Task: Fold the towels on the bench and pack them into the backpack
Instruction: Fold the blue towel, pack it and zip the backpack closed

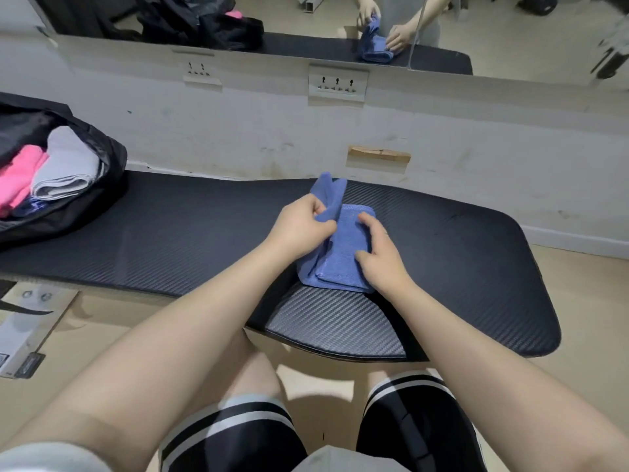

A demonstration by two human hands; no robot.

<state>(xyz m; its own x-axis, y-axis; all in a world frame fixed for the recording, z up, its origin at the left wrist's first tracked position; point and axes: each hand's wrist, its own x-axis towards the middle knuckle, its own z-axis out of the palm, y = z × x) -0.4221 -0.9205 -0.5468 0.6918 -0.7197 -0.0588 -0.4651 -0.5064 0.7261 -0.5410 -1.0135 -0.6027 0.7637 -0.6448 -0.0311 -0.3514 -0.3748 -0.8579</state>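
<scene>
A blue towel point(343, 247) lies partly folded on the black bench point(187, 233), near its middle. My left hand point(299, 229) pinches the towel's left edge and lifts a flap that stands up behind it. My right hand point(381, 257) rests flat on the folded part, pressing its right side down. At the far left of the bench sits an open black backpack point(102, 172). Inside it lie a folded grey towel point(66, 165) and a folded pink towel point(18, 178).
A white wall with power sockets point(337, 83) runs right behind the bench, with a mirror point(510, 32) above it. A white box point(23, 332) stands on the tan floor at lower left. My knees in black shorts are just below the bench's front edge.
</scene>
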